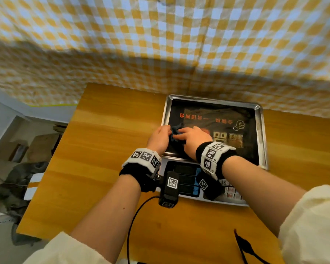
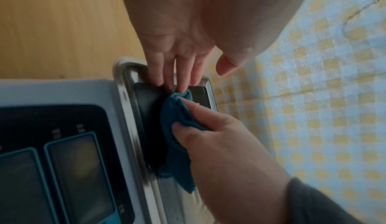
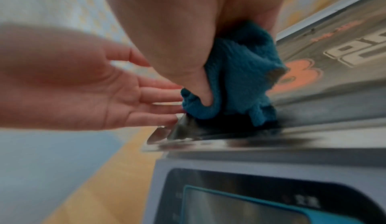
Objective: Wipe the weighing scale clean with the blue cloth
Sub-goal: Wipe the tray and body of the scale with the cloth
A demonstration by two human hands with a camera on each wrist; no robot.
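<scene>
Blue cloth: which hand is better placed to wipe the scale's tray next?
Right. The right hand already grips the bunched blue cloth on the scale's steel tray; the left hand is open, straight fingertips only touching the cloth's edge.

My right hand (image 1: pixel 193 139) covers most of the blue cloth (image 1: pixel 174 133) in the head view. My wrists hide part of the scale's display panel (image 1: pixel 187 180). The keypad (image 1: pixel 231 191) at five o'clock is too small to read.

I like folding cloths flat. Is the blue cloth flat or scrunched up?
Scrunched up. The right hand grips the cloth in a bunched wad on the scale's tray; folds and a loose corner stick out.
</scene>
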